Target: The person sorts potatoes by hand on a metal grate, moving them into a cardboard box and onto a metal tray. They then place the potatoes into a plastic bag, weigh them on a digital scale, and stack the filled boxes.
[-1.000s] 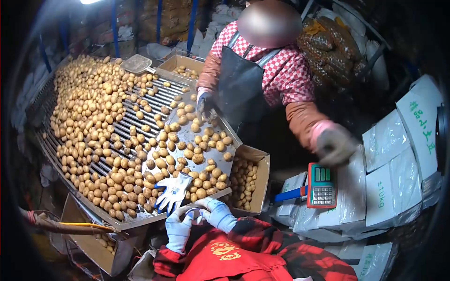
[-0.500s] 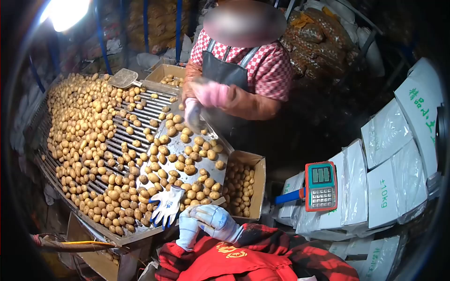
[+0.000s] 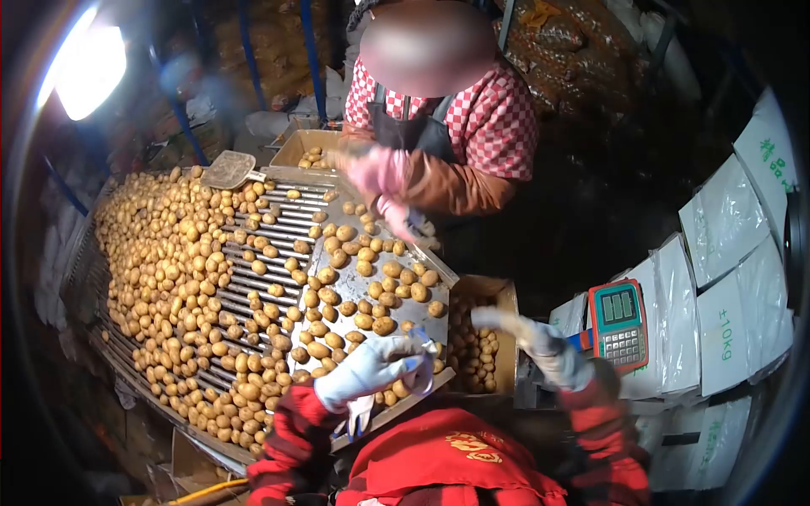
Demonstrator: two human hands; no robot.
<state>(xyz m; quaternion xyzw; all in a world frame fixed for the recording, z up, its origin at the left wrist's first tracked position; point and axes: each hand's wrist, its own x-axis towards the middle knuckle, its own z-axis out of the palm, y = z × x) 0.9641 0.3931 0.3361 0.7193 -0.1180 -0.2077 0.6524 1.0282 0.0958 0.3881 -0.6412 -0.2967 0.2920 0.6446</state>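
Observation:
My left hand, in a pale work glove, is closed over the near edge of the sorting table. A white work glove with blue trim is pinched in its fingers. Below my wrist, more white and blue glove fabric hangs at the table edge. My right hand, also gloved, is lifted right of the cardboard box of potatoes; its fingers are smeared by motion. Loose potatoes lie on the metal surface just beyond my left hand.
A co-worker stands across the table, pink-gloved hands near its far edge. A scoop rests on the potato heap over the slatted rack. Right stand a red scale display and stacked white cartons. Another box sits behind.
My hands were together and have parted: the left took hold of the glove lying on the table, the right swung rightward. The co-worker's hands moved lower, and the view shifted.

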